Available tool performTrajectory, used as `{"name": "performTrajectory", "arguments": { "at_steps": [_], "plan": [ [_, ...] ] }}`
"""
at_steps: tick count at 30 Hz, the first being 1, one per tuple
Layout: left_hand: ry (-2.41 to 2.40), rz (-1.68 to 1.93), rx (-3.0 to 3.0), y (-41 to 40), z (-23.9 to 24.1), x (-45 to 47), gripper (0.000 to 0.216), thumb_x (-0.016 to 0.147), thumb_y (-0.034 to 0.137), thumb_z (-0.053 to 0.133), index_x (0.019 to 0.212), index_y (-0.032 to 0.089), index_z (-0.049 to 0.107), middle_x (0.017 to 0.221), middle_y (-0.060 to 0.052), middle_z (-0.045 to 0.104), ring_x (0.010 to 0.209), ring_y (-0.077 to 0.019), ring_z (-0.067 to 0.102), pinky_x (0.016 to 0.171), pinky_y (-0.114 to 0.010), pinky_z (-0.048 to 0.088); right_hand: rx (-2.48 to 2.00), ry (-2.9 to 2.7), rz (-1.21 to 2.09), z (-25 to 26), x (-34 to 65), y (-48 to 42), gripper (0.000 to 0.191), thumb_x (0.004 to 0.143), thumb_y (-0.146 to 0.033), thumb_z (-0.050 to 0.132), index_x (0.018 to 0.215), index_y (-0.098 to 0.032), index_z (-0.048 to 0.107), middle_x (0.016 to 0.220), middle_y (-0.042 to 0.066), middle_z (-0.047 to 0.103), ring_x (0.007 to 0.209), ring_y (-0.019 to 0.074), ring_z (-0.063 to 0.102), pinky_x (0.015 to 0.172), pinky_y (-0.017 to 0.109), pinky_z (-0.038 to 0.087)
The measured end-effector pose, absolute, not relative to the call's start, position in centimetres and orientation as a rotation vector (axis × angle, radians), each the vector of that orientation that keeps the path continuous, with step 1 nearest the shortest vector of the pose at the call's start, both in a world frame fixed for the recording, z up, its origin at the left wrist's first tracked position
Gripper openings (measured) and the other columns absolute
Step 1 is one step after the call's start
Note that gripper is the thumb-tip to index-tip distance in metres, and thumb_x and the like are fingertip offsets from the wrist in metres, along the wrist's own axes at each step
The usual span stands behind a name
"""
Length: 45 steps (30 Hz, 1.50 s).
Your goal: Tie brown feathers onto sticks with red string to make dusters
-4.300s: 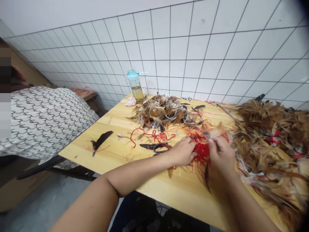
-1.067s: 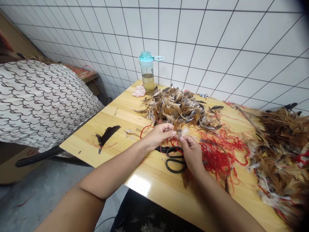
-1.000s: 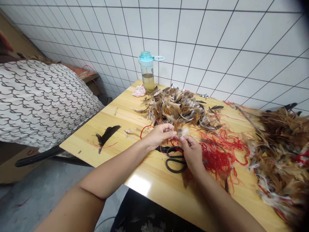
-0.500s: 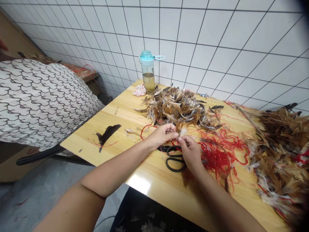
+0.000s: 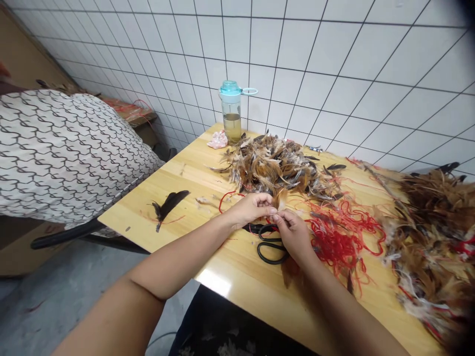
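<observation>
- feather pile (image 5: 274, 165): brown, tan, some black
- thread tangle (image 5: 341, 237): red
- scissors (image 5: 269, 244): black
- bottle (image 5: 232, 111): teal lid, amber liquid
- table (image 5: 193, 173): light wood
- wall tiles (image 5: 334, 59): white, dark grid
- co-worker's garment (image 5: 67, 148): white, black wavy pattern

This was a small handcraft workshop for feather work. A plain wooden table (image 5: 193, 173) stood against a white tiled wall (image 5: 315, 59) over a bare concrete floor (image 5: 55, 301), heaped with brown feathers (image 5: 270, 165), tangled red thread (image 5: 341, 237) and black scissors (image 5: 269, 247). A person in a patterned top (image 5: 67, 148) was close beside it, near a second bench (image 5: 129, 112).
</observation>
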<state>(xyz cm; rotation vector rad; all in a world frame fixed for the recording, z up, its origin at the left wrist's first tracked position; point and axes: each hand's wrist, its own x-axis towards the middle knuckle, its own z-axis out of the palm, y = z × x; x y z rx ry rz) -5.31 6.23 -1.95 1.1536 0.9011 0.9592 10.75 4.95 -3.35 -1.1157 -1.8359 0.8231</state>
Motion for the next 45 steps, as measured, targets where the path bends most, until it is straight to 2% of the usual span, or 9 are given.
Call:
{"name": "performTrajectory", "arguments": {
  "at_steps": [8,14,20,24,26,30,34,41,45],
  "plan": [
    [0.95,0.953,1.308,6.6,-2.2,-5.6,0.035,0.071,0.044,0.069,0.071,0.013,0.052,0.064,0.005,0.044,0.06,-0.0061,0.038,0.057,-0.02,0.028,-1.166,-1.71,1.003,-3.7,10.8,5.3,0.021,0.079,-0.039,0.058,0.073,-0.02,0.064,0.068,0.002,0.063,0.064,0.0161,0.057,0.062,0.028,0.046],
    [0.962,1.015,1.385,6.7,-2.2,-5.5,0.027,0.073,0.037,0.067,0.073,0.013,0.053,0.064,0.005,0.044,0.061,-0.0069,0.039,0.059,-0.021,0.029,-1.203,-1.474,1.164,-4.3,10.7,5.6,0.031,0.071,-0.047,0.066,0.084,-0.019,0.064,0.074,0.004,0.067,0.063,0.0174,0.058,0.061,0.031,0.048],
    [0.966,1.03,1.45,6.6,-2.6,-5.0,0.024,0.075,0.034,0.065,0.072,0.013,0.054,0.062,0.005,0.044,0.06,-0.0068,0.04,0.058,-0.02,0.031,-1.172,-1.623,1.051,-4.5,10.9,5.8,0.025,0.075,-0.043,0.061,0.067,-0.019,0.06,0.064,0.0,0.055,0.061,0.0149,0.048,0.059,0.028,0.04],
    [0.902,0.962,1.53,7.2,-2.1,-6.2,0.018,0.079,0.03,0.063,0.079,0.013,0.058,0.069,0.002,0.055,0.065,-0.0081,0.049,0.063,-0.02,0.039,-1.194,-1.63,1.018,-4.5,10.6,5.7,0.027,0.077,-0.042,0.058,0.063,-0.02,0.055,0.059,-0.002,0.048,0.058,0.0134,0.043,0.057,0.026,0.036],
    [1.064,1.057,1.679,7.8,-1.2,-8.1,0.013,0.08,0.026,0.061,0.084,0.014,0.061,0.078,-0.001,0.06,0.071,-0.0099,0.053,0.068,-0.022,0.042,-1.212,-1.629,1.027,-4.3,10.5,5.4,0.026,0.079,-0.042,0.056,0.065,-0.02,0.054,0.058,-0.003,0.046,0.057,0.0128,0.041,0.056,0.026,0.035],
    [1.846,1.3,1.865,9.2,-0.1,-13.8,0.01,0.08,0.014,0.055,0.085,0.016,0.064,0.09,-0.005,0.061,0.081,-0.014,0.056,0.078,-0.027,0.043,-1.242,-1.592,1.091,-3.5,10.5,4.9,0.026,0.08,-0.044,0.056,0.069,-0.02,0.055,0.058,-0.004,0.045,0.055,0.0124,0.04,0.054,0.026,0.034],
    [2.254,1.014,1.846,10.5,-1.0,-17.3,0.011,0.081,0.017,0.053,0.083,0.017,0.065,0.086,-0.006,0.06,0.082,-0.0174,0.056,0.078,-0.029,0.043,-1.26,-1.519,1.134,-3.3,10.7,5.0,0.028,0.08,-0.047,0.056,0.072,-0.021,0.055,0.056,-0.004,0.043,0.052,0.0123,0.038,0.05,0.026,0.033],
    [2.238,0.607,1.917,11.0,-2.9,-15.2,0.015,0.078,0.031,0.06,0.084,0.018,0.063,0.091,-0.007,0.063,0.089,-0.0199,0.057,0.078,-0.029,0.043,-1.28,-1.513,1.086,-3.5,10.8,5.2,0.031,0.08,-0.05,0.053,0.07,-0.02,0.056,0.057,-0.003,0.046,0.053,0.0128,0.041,0.051,0.026,0.036],
    [2.239,0.542,1.911,11.1,-3.0,-14.9,0.009,0.078,0.023,0.057,0.083,0.017,0.062,0.093,-0.007,0.064,0.091,-0.0194,0.057,0.08,-0.028,0.042,-1.286,-1.522,1.069,-3.6,10.7,5.1,0.03,0.079,-0.049,0.054,0.071,-0.02,0.057,0.061,-0.001,0.052,0.058,0.0139,0.046,0.056,0.026,0.04]
  ]
}}
